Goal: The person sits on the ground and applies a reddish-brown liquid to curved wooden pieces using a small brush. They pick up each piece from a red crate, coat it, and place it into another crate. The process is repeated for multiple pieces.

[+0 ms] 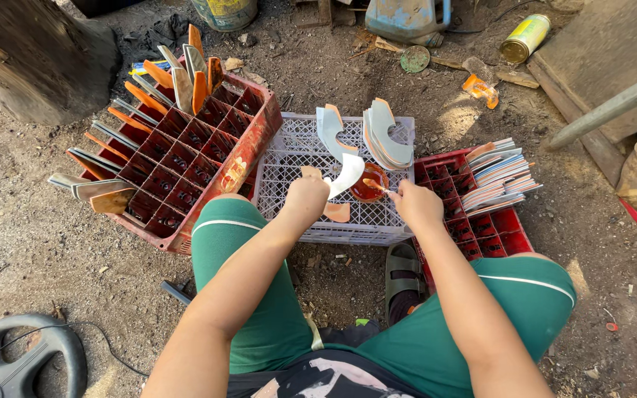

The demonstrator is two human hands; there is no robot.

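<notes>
My left hand (pixel 305 196) grips a curved metal blade (pixel 348 175) by its orange-coated end, over an upturned white plastic crate (pixel 289 158). My right hand (pixel 416 203) pinches a thin stick or brush (pixel 374 185) whose tip reaches into a small round dish of orange liquid (pixel 369 183) standing on the crate. Two more curved blades (pixel 329 129) and a stack of them (pixel 386 135) stand at the crate's far side. An orange piece (pixel 337 212) lies on the crate below my left hand.
A red divided crate (pixel 186 158) at left holds several knives with orange handles around its rim. Another red crate (pixel 481 221) at right carries a stack of flat blades (pixel 499 177). Cans, a jug and wooden beams lie on the dirt beyond. A black wheel (pixel 16 357) sits bottom left.
</notes>
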